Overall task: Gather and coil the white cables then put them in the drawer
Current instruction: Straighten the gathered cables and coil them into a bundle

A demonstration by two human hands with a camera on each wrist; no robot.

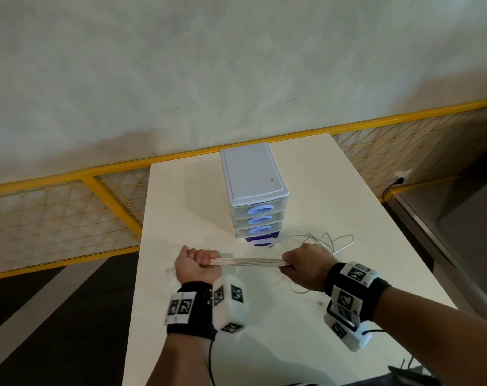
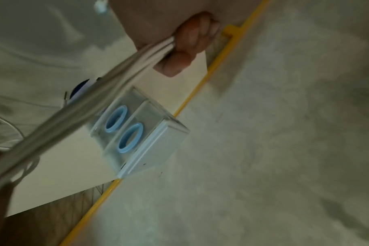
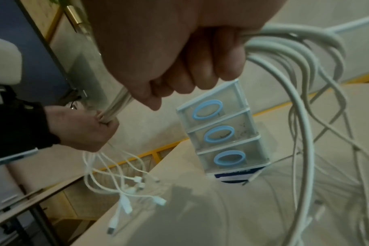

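White cables (image 1: 249, 262) stretched taut: left hand (image 1: 196, 264) at 9 o'clock, right hand (image 1: 306, 267) at 3, both grips closed on them; keep tension even, then coil

Each bare forearm carries a black wristband (image 1: 190, 307) fitted with white blocks printed with black square fiducial markers (image 1: 357, 273). A thin black cable (image 1: 210, 358) trails from the left band.

- White cables (image 1: 250, 262): several strands bundled, stretched taut between the left hand (image 1: 195, 265) and right hand (image 1: 306, 267); loose loops trail beyond the right hand, plug ends hang below the left.
- Drawer unit (image 1: 254, 195): three closed drawers with blue oval handles, upright, just beyond both hands.
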